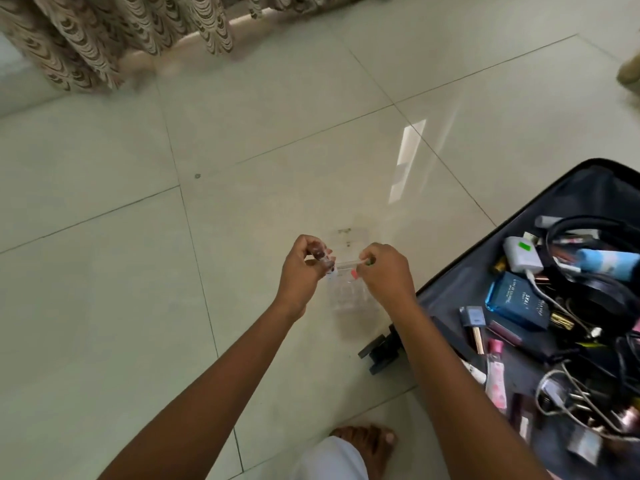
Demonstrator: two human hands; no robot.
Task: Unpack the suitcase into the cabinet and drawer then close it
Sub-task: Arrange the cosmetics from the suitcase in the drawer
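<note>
Both hands are held out over the tiled floor point(242, 202), just left of the open suitcase point(450, 292), with a clear plastic case point(349, 292) between them. The case is see-through and blurred; its lid seems to stand open on the far side, but I cannot tell for sure.

The left hand point(301, 268) has its fingers curled in, gripping a few small tubes point(323, 258) with dark red in them against the left end of the case. The right hand point(384, 271) pinches the case's near right rim between thumb and forefinger, the other fingers folded under. A bit of green and a bit of pink-red show at that pinch, too small to name.

The suitcase lies flat on the floor at the right edge of the view, dark lining up, still full. A white charger point(521, 254) with a green sticker sits near its far edge, a pale blue tube point(609, 263) just right of it, and a blue boxed perfume point(517, 301) in front of the charger. Black and white cables point(568, 386) tangle across the middle and near side. A pink tube point(495, 379) lies along the near left wall among lipsticks. A suitcase wheel point(379, 355) sticks out at its near left corner.

A patterned curtain point(104, 39) hangs at the far left. A bare foot point(367, 445) rests on the floor at the bottom.
</note>
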